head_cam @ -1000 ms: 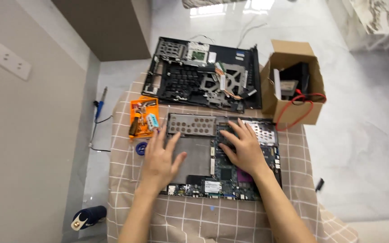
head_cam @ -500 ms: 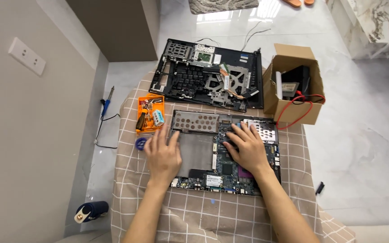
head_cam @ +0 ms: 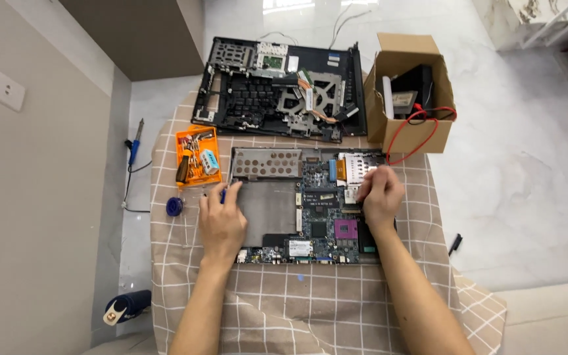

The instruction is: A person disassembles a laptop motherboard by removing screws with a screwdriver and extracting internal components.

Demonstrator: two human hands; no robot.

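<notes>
flat green laptop motherboard (head_cam: 310, 204) with bare metal frame, lying on checked beige cloth (head_cam: 297, 296). left hand (head_cam: 221, 220) rests at the motherboard's left edge, fingers curled on a small blue tool (head_cam: 223, 193). right hand (head_cam: 379, 194) presses loosely bent fingers on its right part, near its silver card slot (head_cam: 356, 164); grasp unclear.

A bare green laptop motherboard in its grey metal frame (head_cam: 310, 207) lies flat on the beige checked tablecloth, chips and a purple processor socket facing up. A perforated grey metal plate sits along its far edge. A small blue-handled tool (head_cam: 223, 194) pokes up at the board's left edge.
</notes>
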